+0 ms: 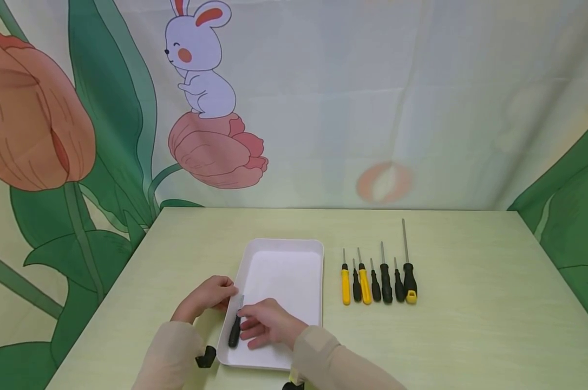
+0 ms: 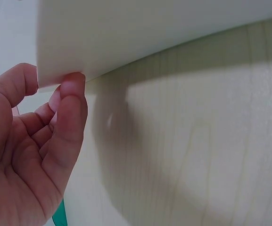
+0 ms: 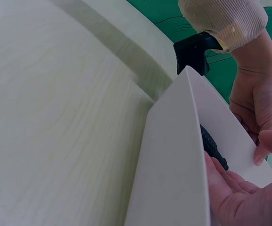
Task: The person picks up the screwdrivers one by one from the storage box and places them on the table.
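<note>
A white tray (image 1: 279, 245) lies on the table, and my left hand (image 1: 210, 295) pinches its left rim between thumb and fingers. In the left wrist view, the left hand (image 2: 37, 136) has the thumb on one side of the tray wall (image 2: 126, 37) and fingertips on the other. A black-handled screwdriver (image 1: 234, 331) lies inside along the tray's left side, shaft pointing away. My right hand (image 1: 269, 325) is over the tray, fingertips right at the screwdriver's upper handle. In the right wrist view, thumb and fingers stand apart beside the black handle (image 3: 212, 147).
Right of the tray, several screwdrivers stand in a row, shafts pointing away: yellow-handled ones (image 1: 345, 287), black ones (image 1: 385, 287) and a long black one with a yellow end (image 1: 410, 281). A printed curtain (image 1: 323, 108) hangs behind the table (image 1: 469, 303).
</note>
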Demonstrator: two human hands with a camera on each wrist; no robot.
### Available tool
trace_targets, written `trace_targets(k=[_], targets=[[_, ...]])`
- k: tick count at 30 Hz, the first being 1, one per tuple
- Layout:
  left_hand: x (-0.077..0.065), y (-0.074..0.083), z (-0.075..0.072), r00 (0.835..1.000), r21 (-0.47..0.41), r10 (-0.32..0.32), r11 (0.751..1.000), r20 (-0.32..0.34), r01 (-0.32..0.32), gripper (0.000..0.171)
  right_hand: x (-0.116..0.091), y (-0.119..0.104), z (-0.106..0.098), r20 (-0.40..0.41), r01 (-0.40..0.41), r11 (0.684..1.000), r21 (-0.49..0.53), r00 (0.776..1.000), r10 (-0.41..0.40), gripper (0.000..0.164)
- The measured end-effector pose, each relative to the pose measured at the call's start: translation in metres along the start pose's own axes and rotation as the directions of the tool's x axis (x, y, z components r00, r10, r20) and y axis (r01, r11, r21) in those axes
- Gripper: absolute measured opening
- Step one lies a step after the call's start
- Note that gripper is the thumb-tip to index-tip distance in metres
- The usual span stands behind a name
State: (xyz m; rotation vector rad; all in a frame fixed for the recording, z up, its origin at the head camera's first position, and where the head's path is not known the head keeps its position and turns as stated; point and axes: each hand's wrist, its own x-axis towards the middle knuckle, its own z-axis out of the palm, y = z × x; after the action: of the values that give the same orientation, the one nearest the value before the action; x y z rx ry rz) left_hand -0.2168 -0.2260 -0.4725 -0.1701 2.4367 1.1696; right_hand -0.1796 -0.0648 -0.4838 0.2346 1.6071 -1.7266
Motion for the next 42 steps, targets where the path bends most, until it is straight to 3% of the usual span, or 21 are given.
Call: trace_targets(k=[12, 26, 32, 42], targets=[[-0.001, 0.0, 0.0, 1.0, 0.008, 0.001, 1.0, 0.002, -0.001, 0.016, -0.005, -0.001, 0.006, -0.005, -0.037, 0.999, 0.031, 0.999, 0.037, 0.014], [-0.001, 0.0, 0.0, 1.0, 0.009, 0.006, 1.0, 0.0, -0.006, 0.016, -0.01, 0.001, 0.014, -0.004, -0.072, 0.997, -0.016, 0.997, 0.072, 0.01], [0.001, -0.002, 0.0, 1.0, 0.008, 0.01, 1.0, 0.002, -0.01, 0.015, -0.011, 0.003, 0.017, 0.004, -0.071, 0.997, -0.039, 0.997, 0.071, 0.01], [0.0, -0.004, 0.0, 0.999, -0.026, 0.034, 0.999, 0.01, -0.034, 0.015, -0.014, 0.012, 0.03, -0.062, -0.017, 0.995, -0.099, 0.998, 0.011, 0.004]])
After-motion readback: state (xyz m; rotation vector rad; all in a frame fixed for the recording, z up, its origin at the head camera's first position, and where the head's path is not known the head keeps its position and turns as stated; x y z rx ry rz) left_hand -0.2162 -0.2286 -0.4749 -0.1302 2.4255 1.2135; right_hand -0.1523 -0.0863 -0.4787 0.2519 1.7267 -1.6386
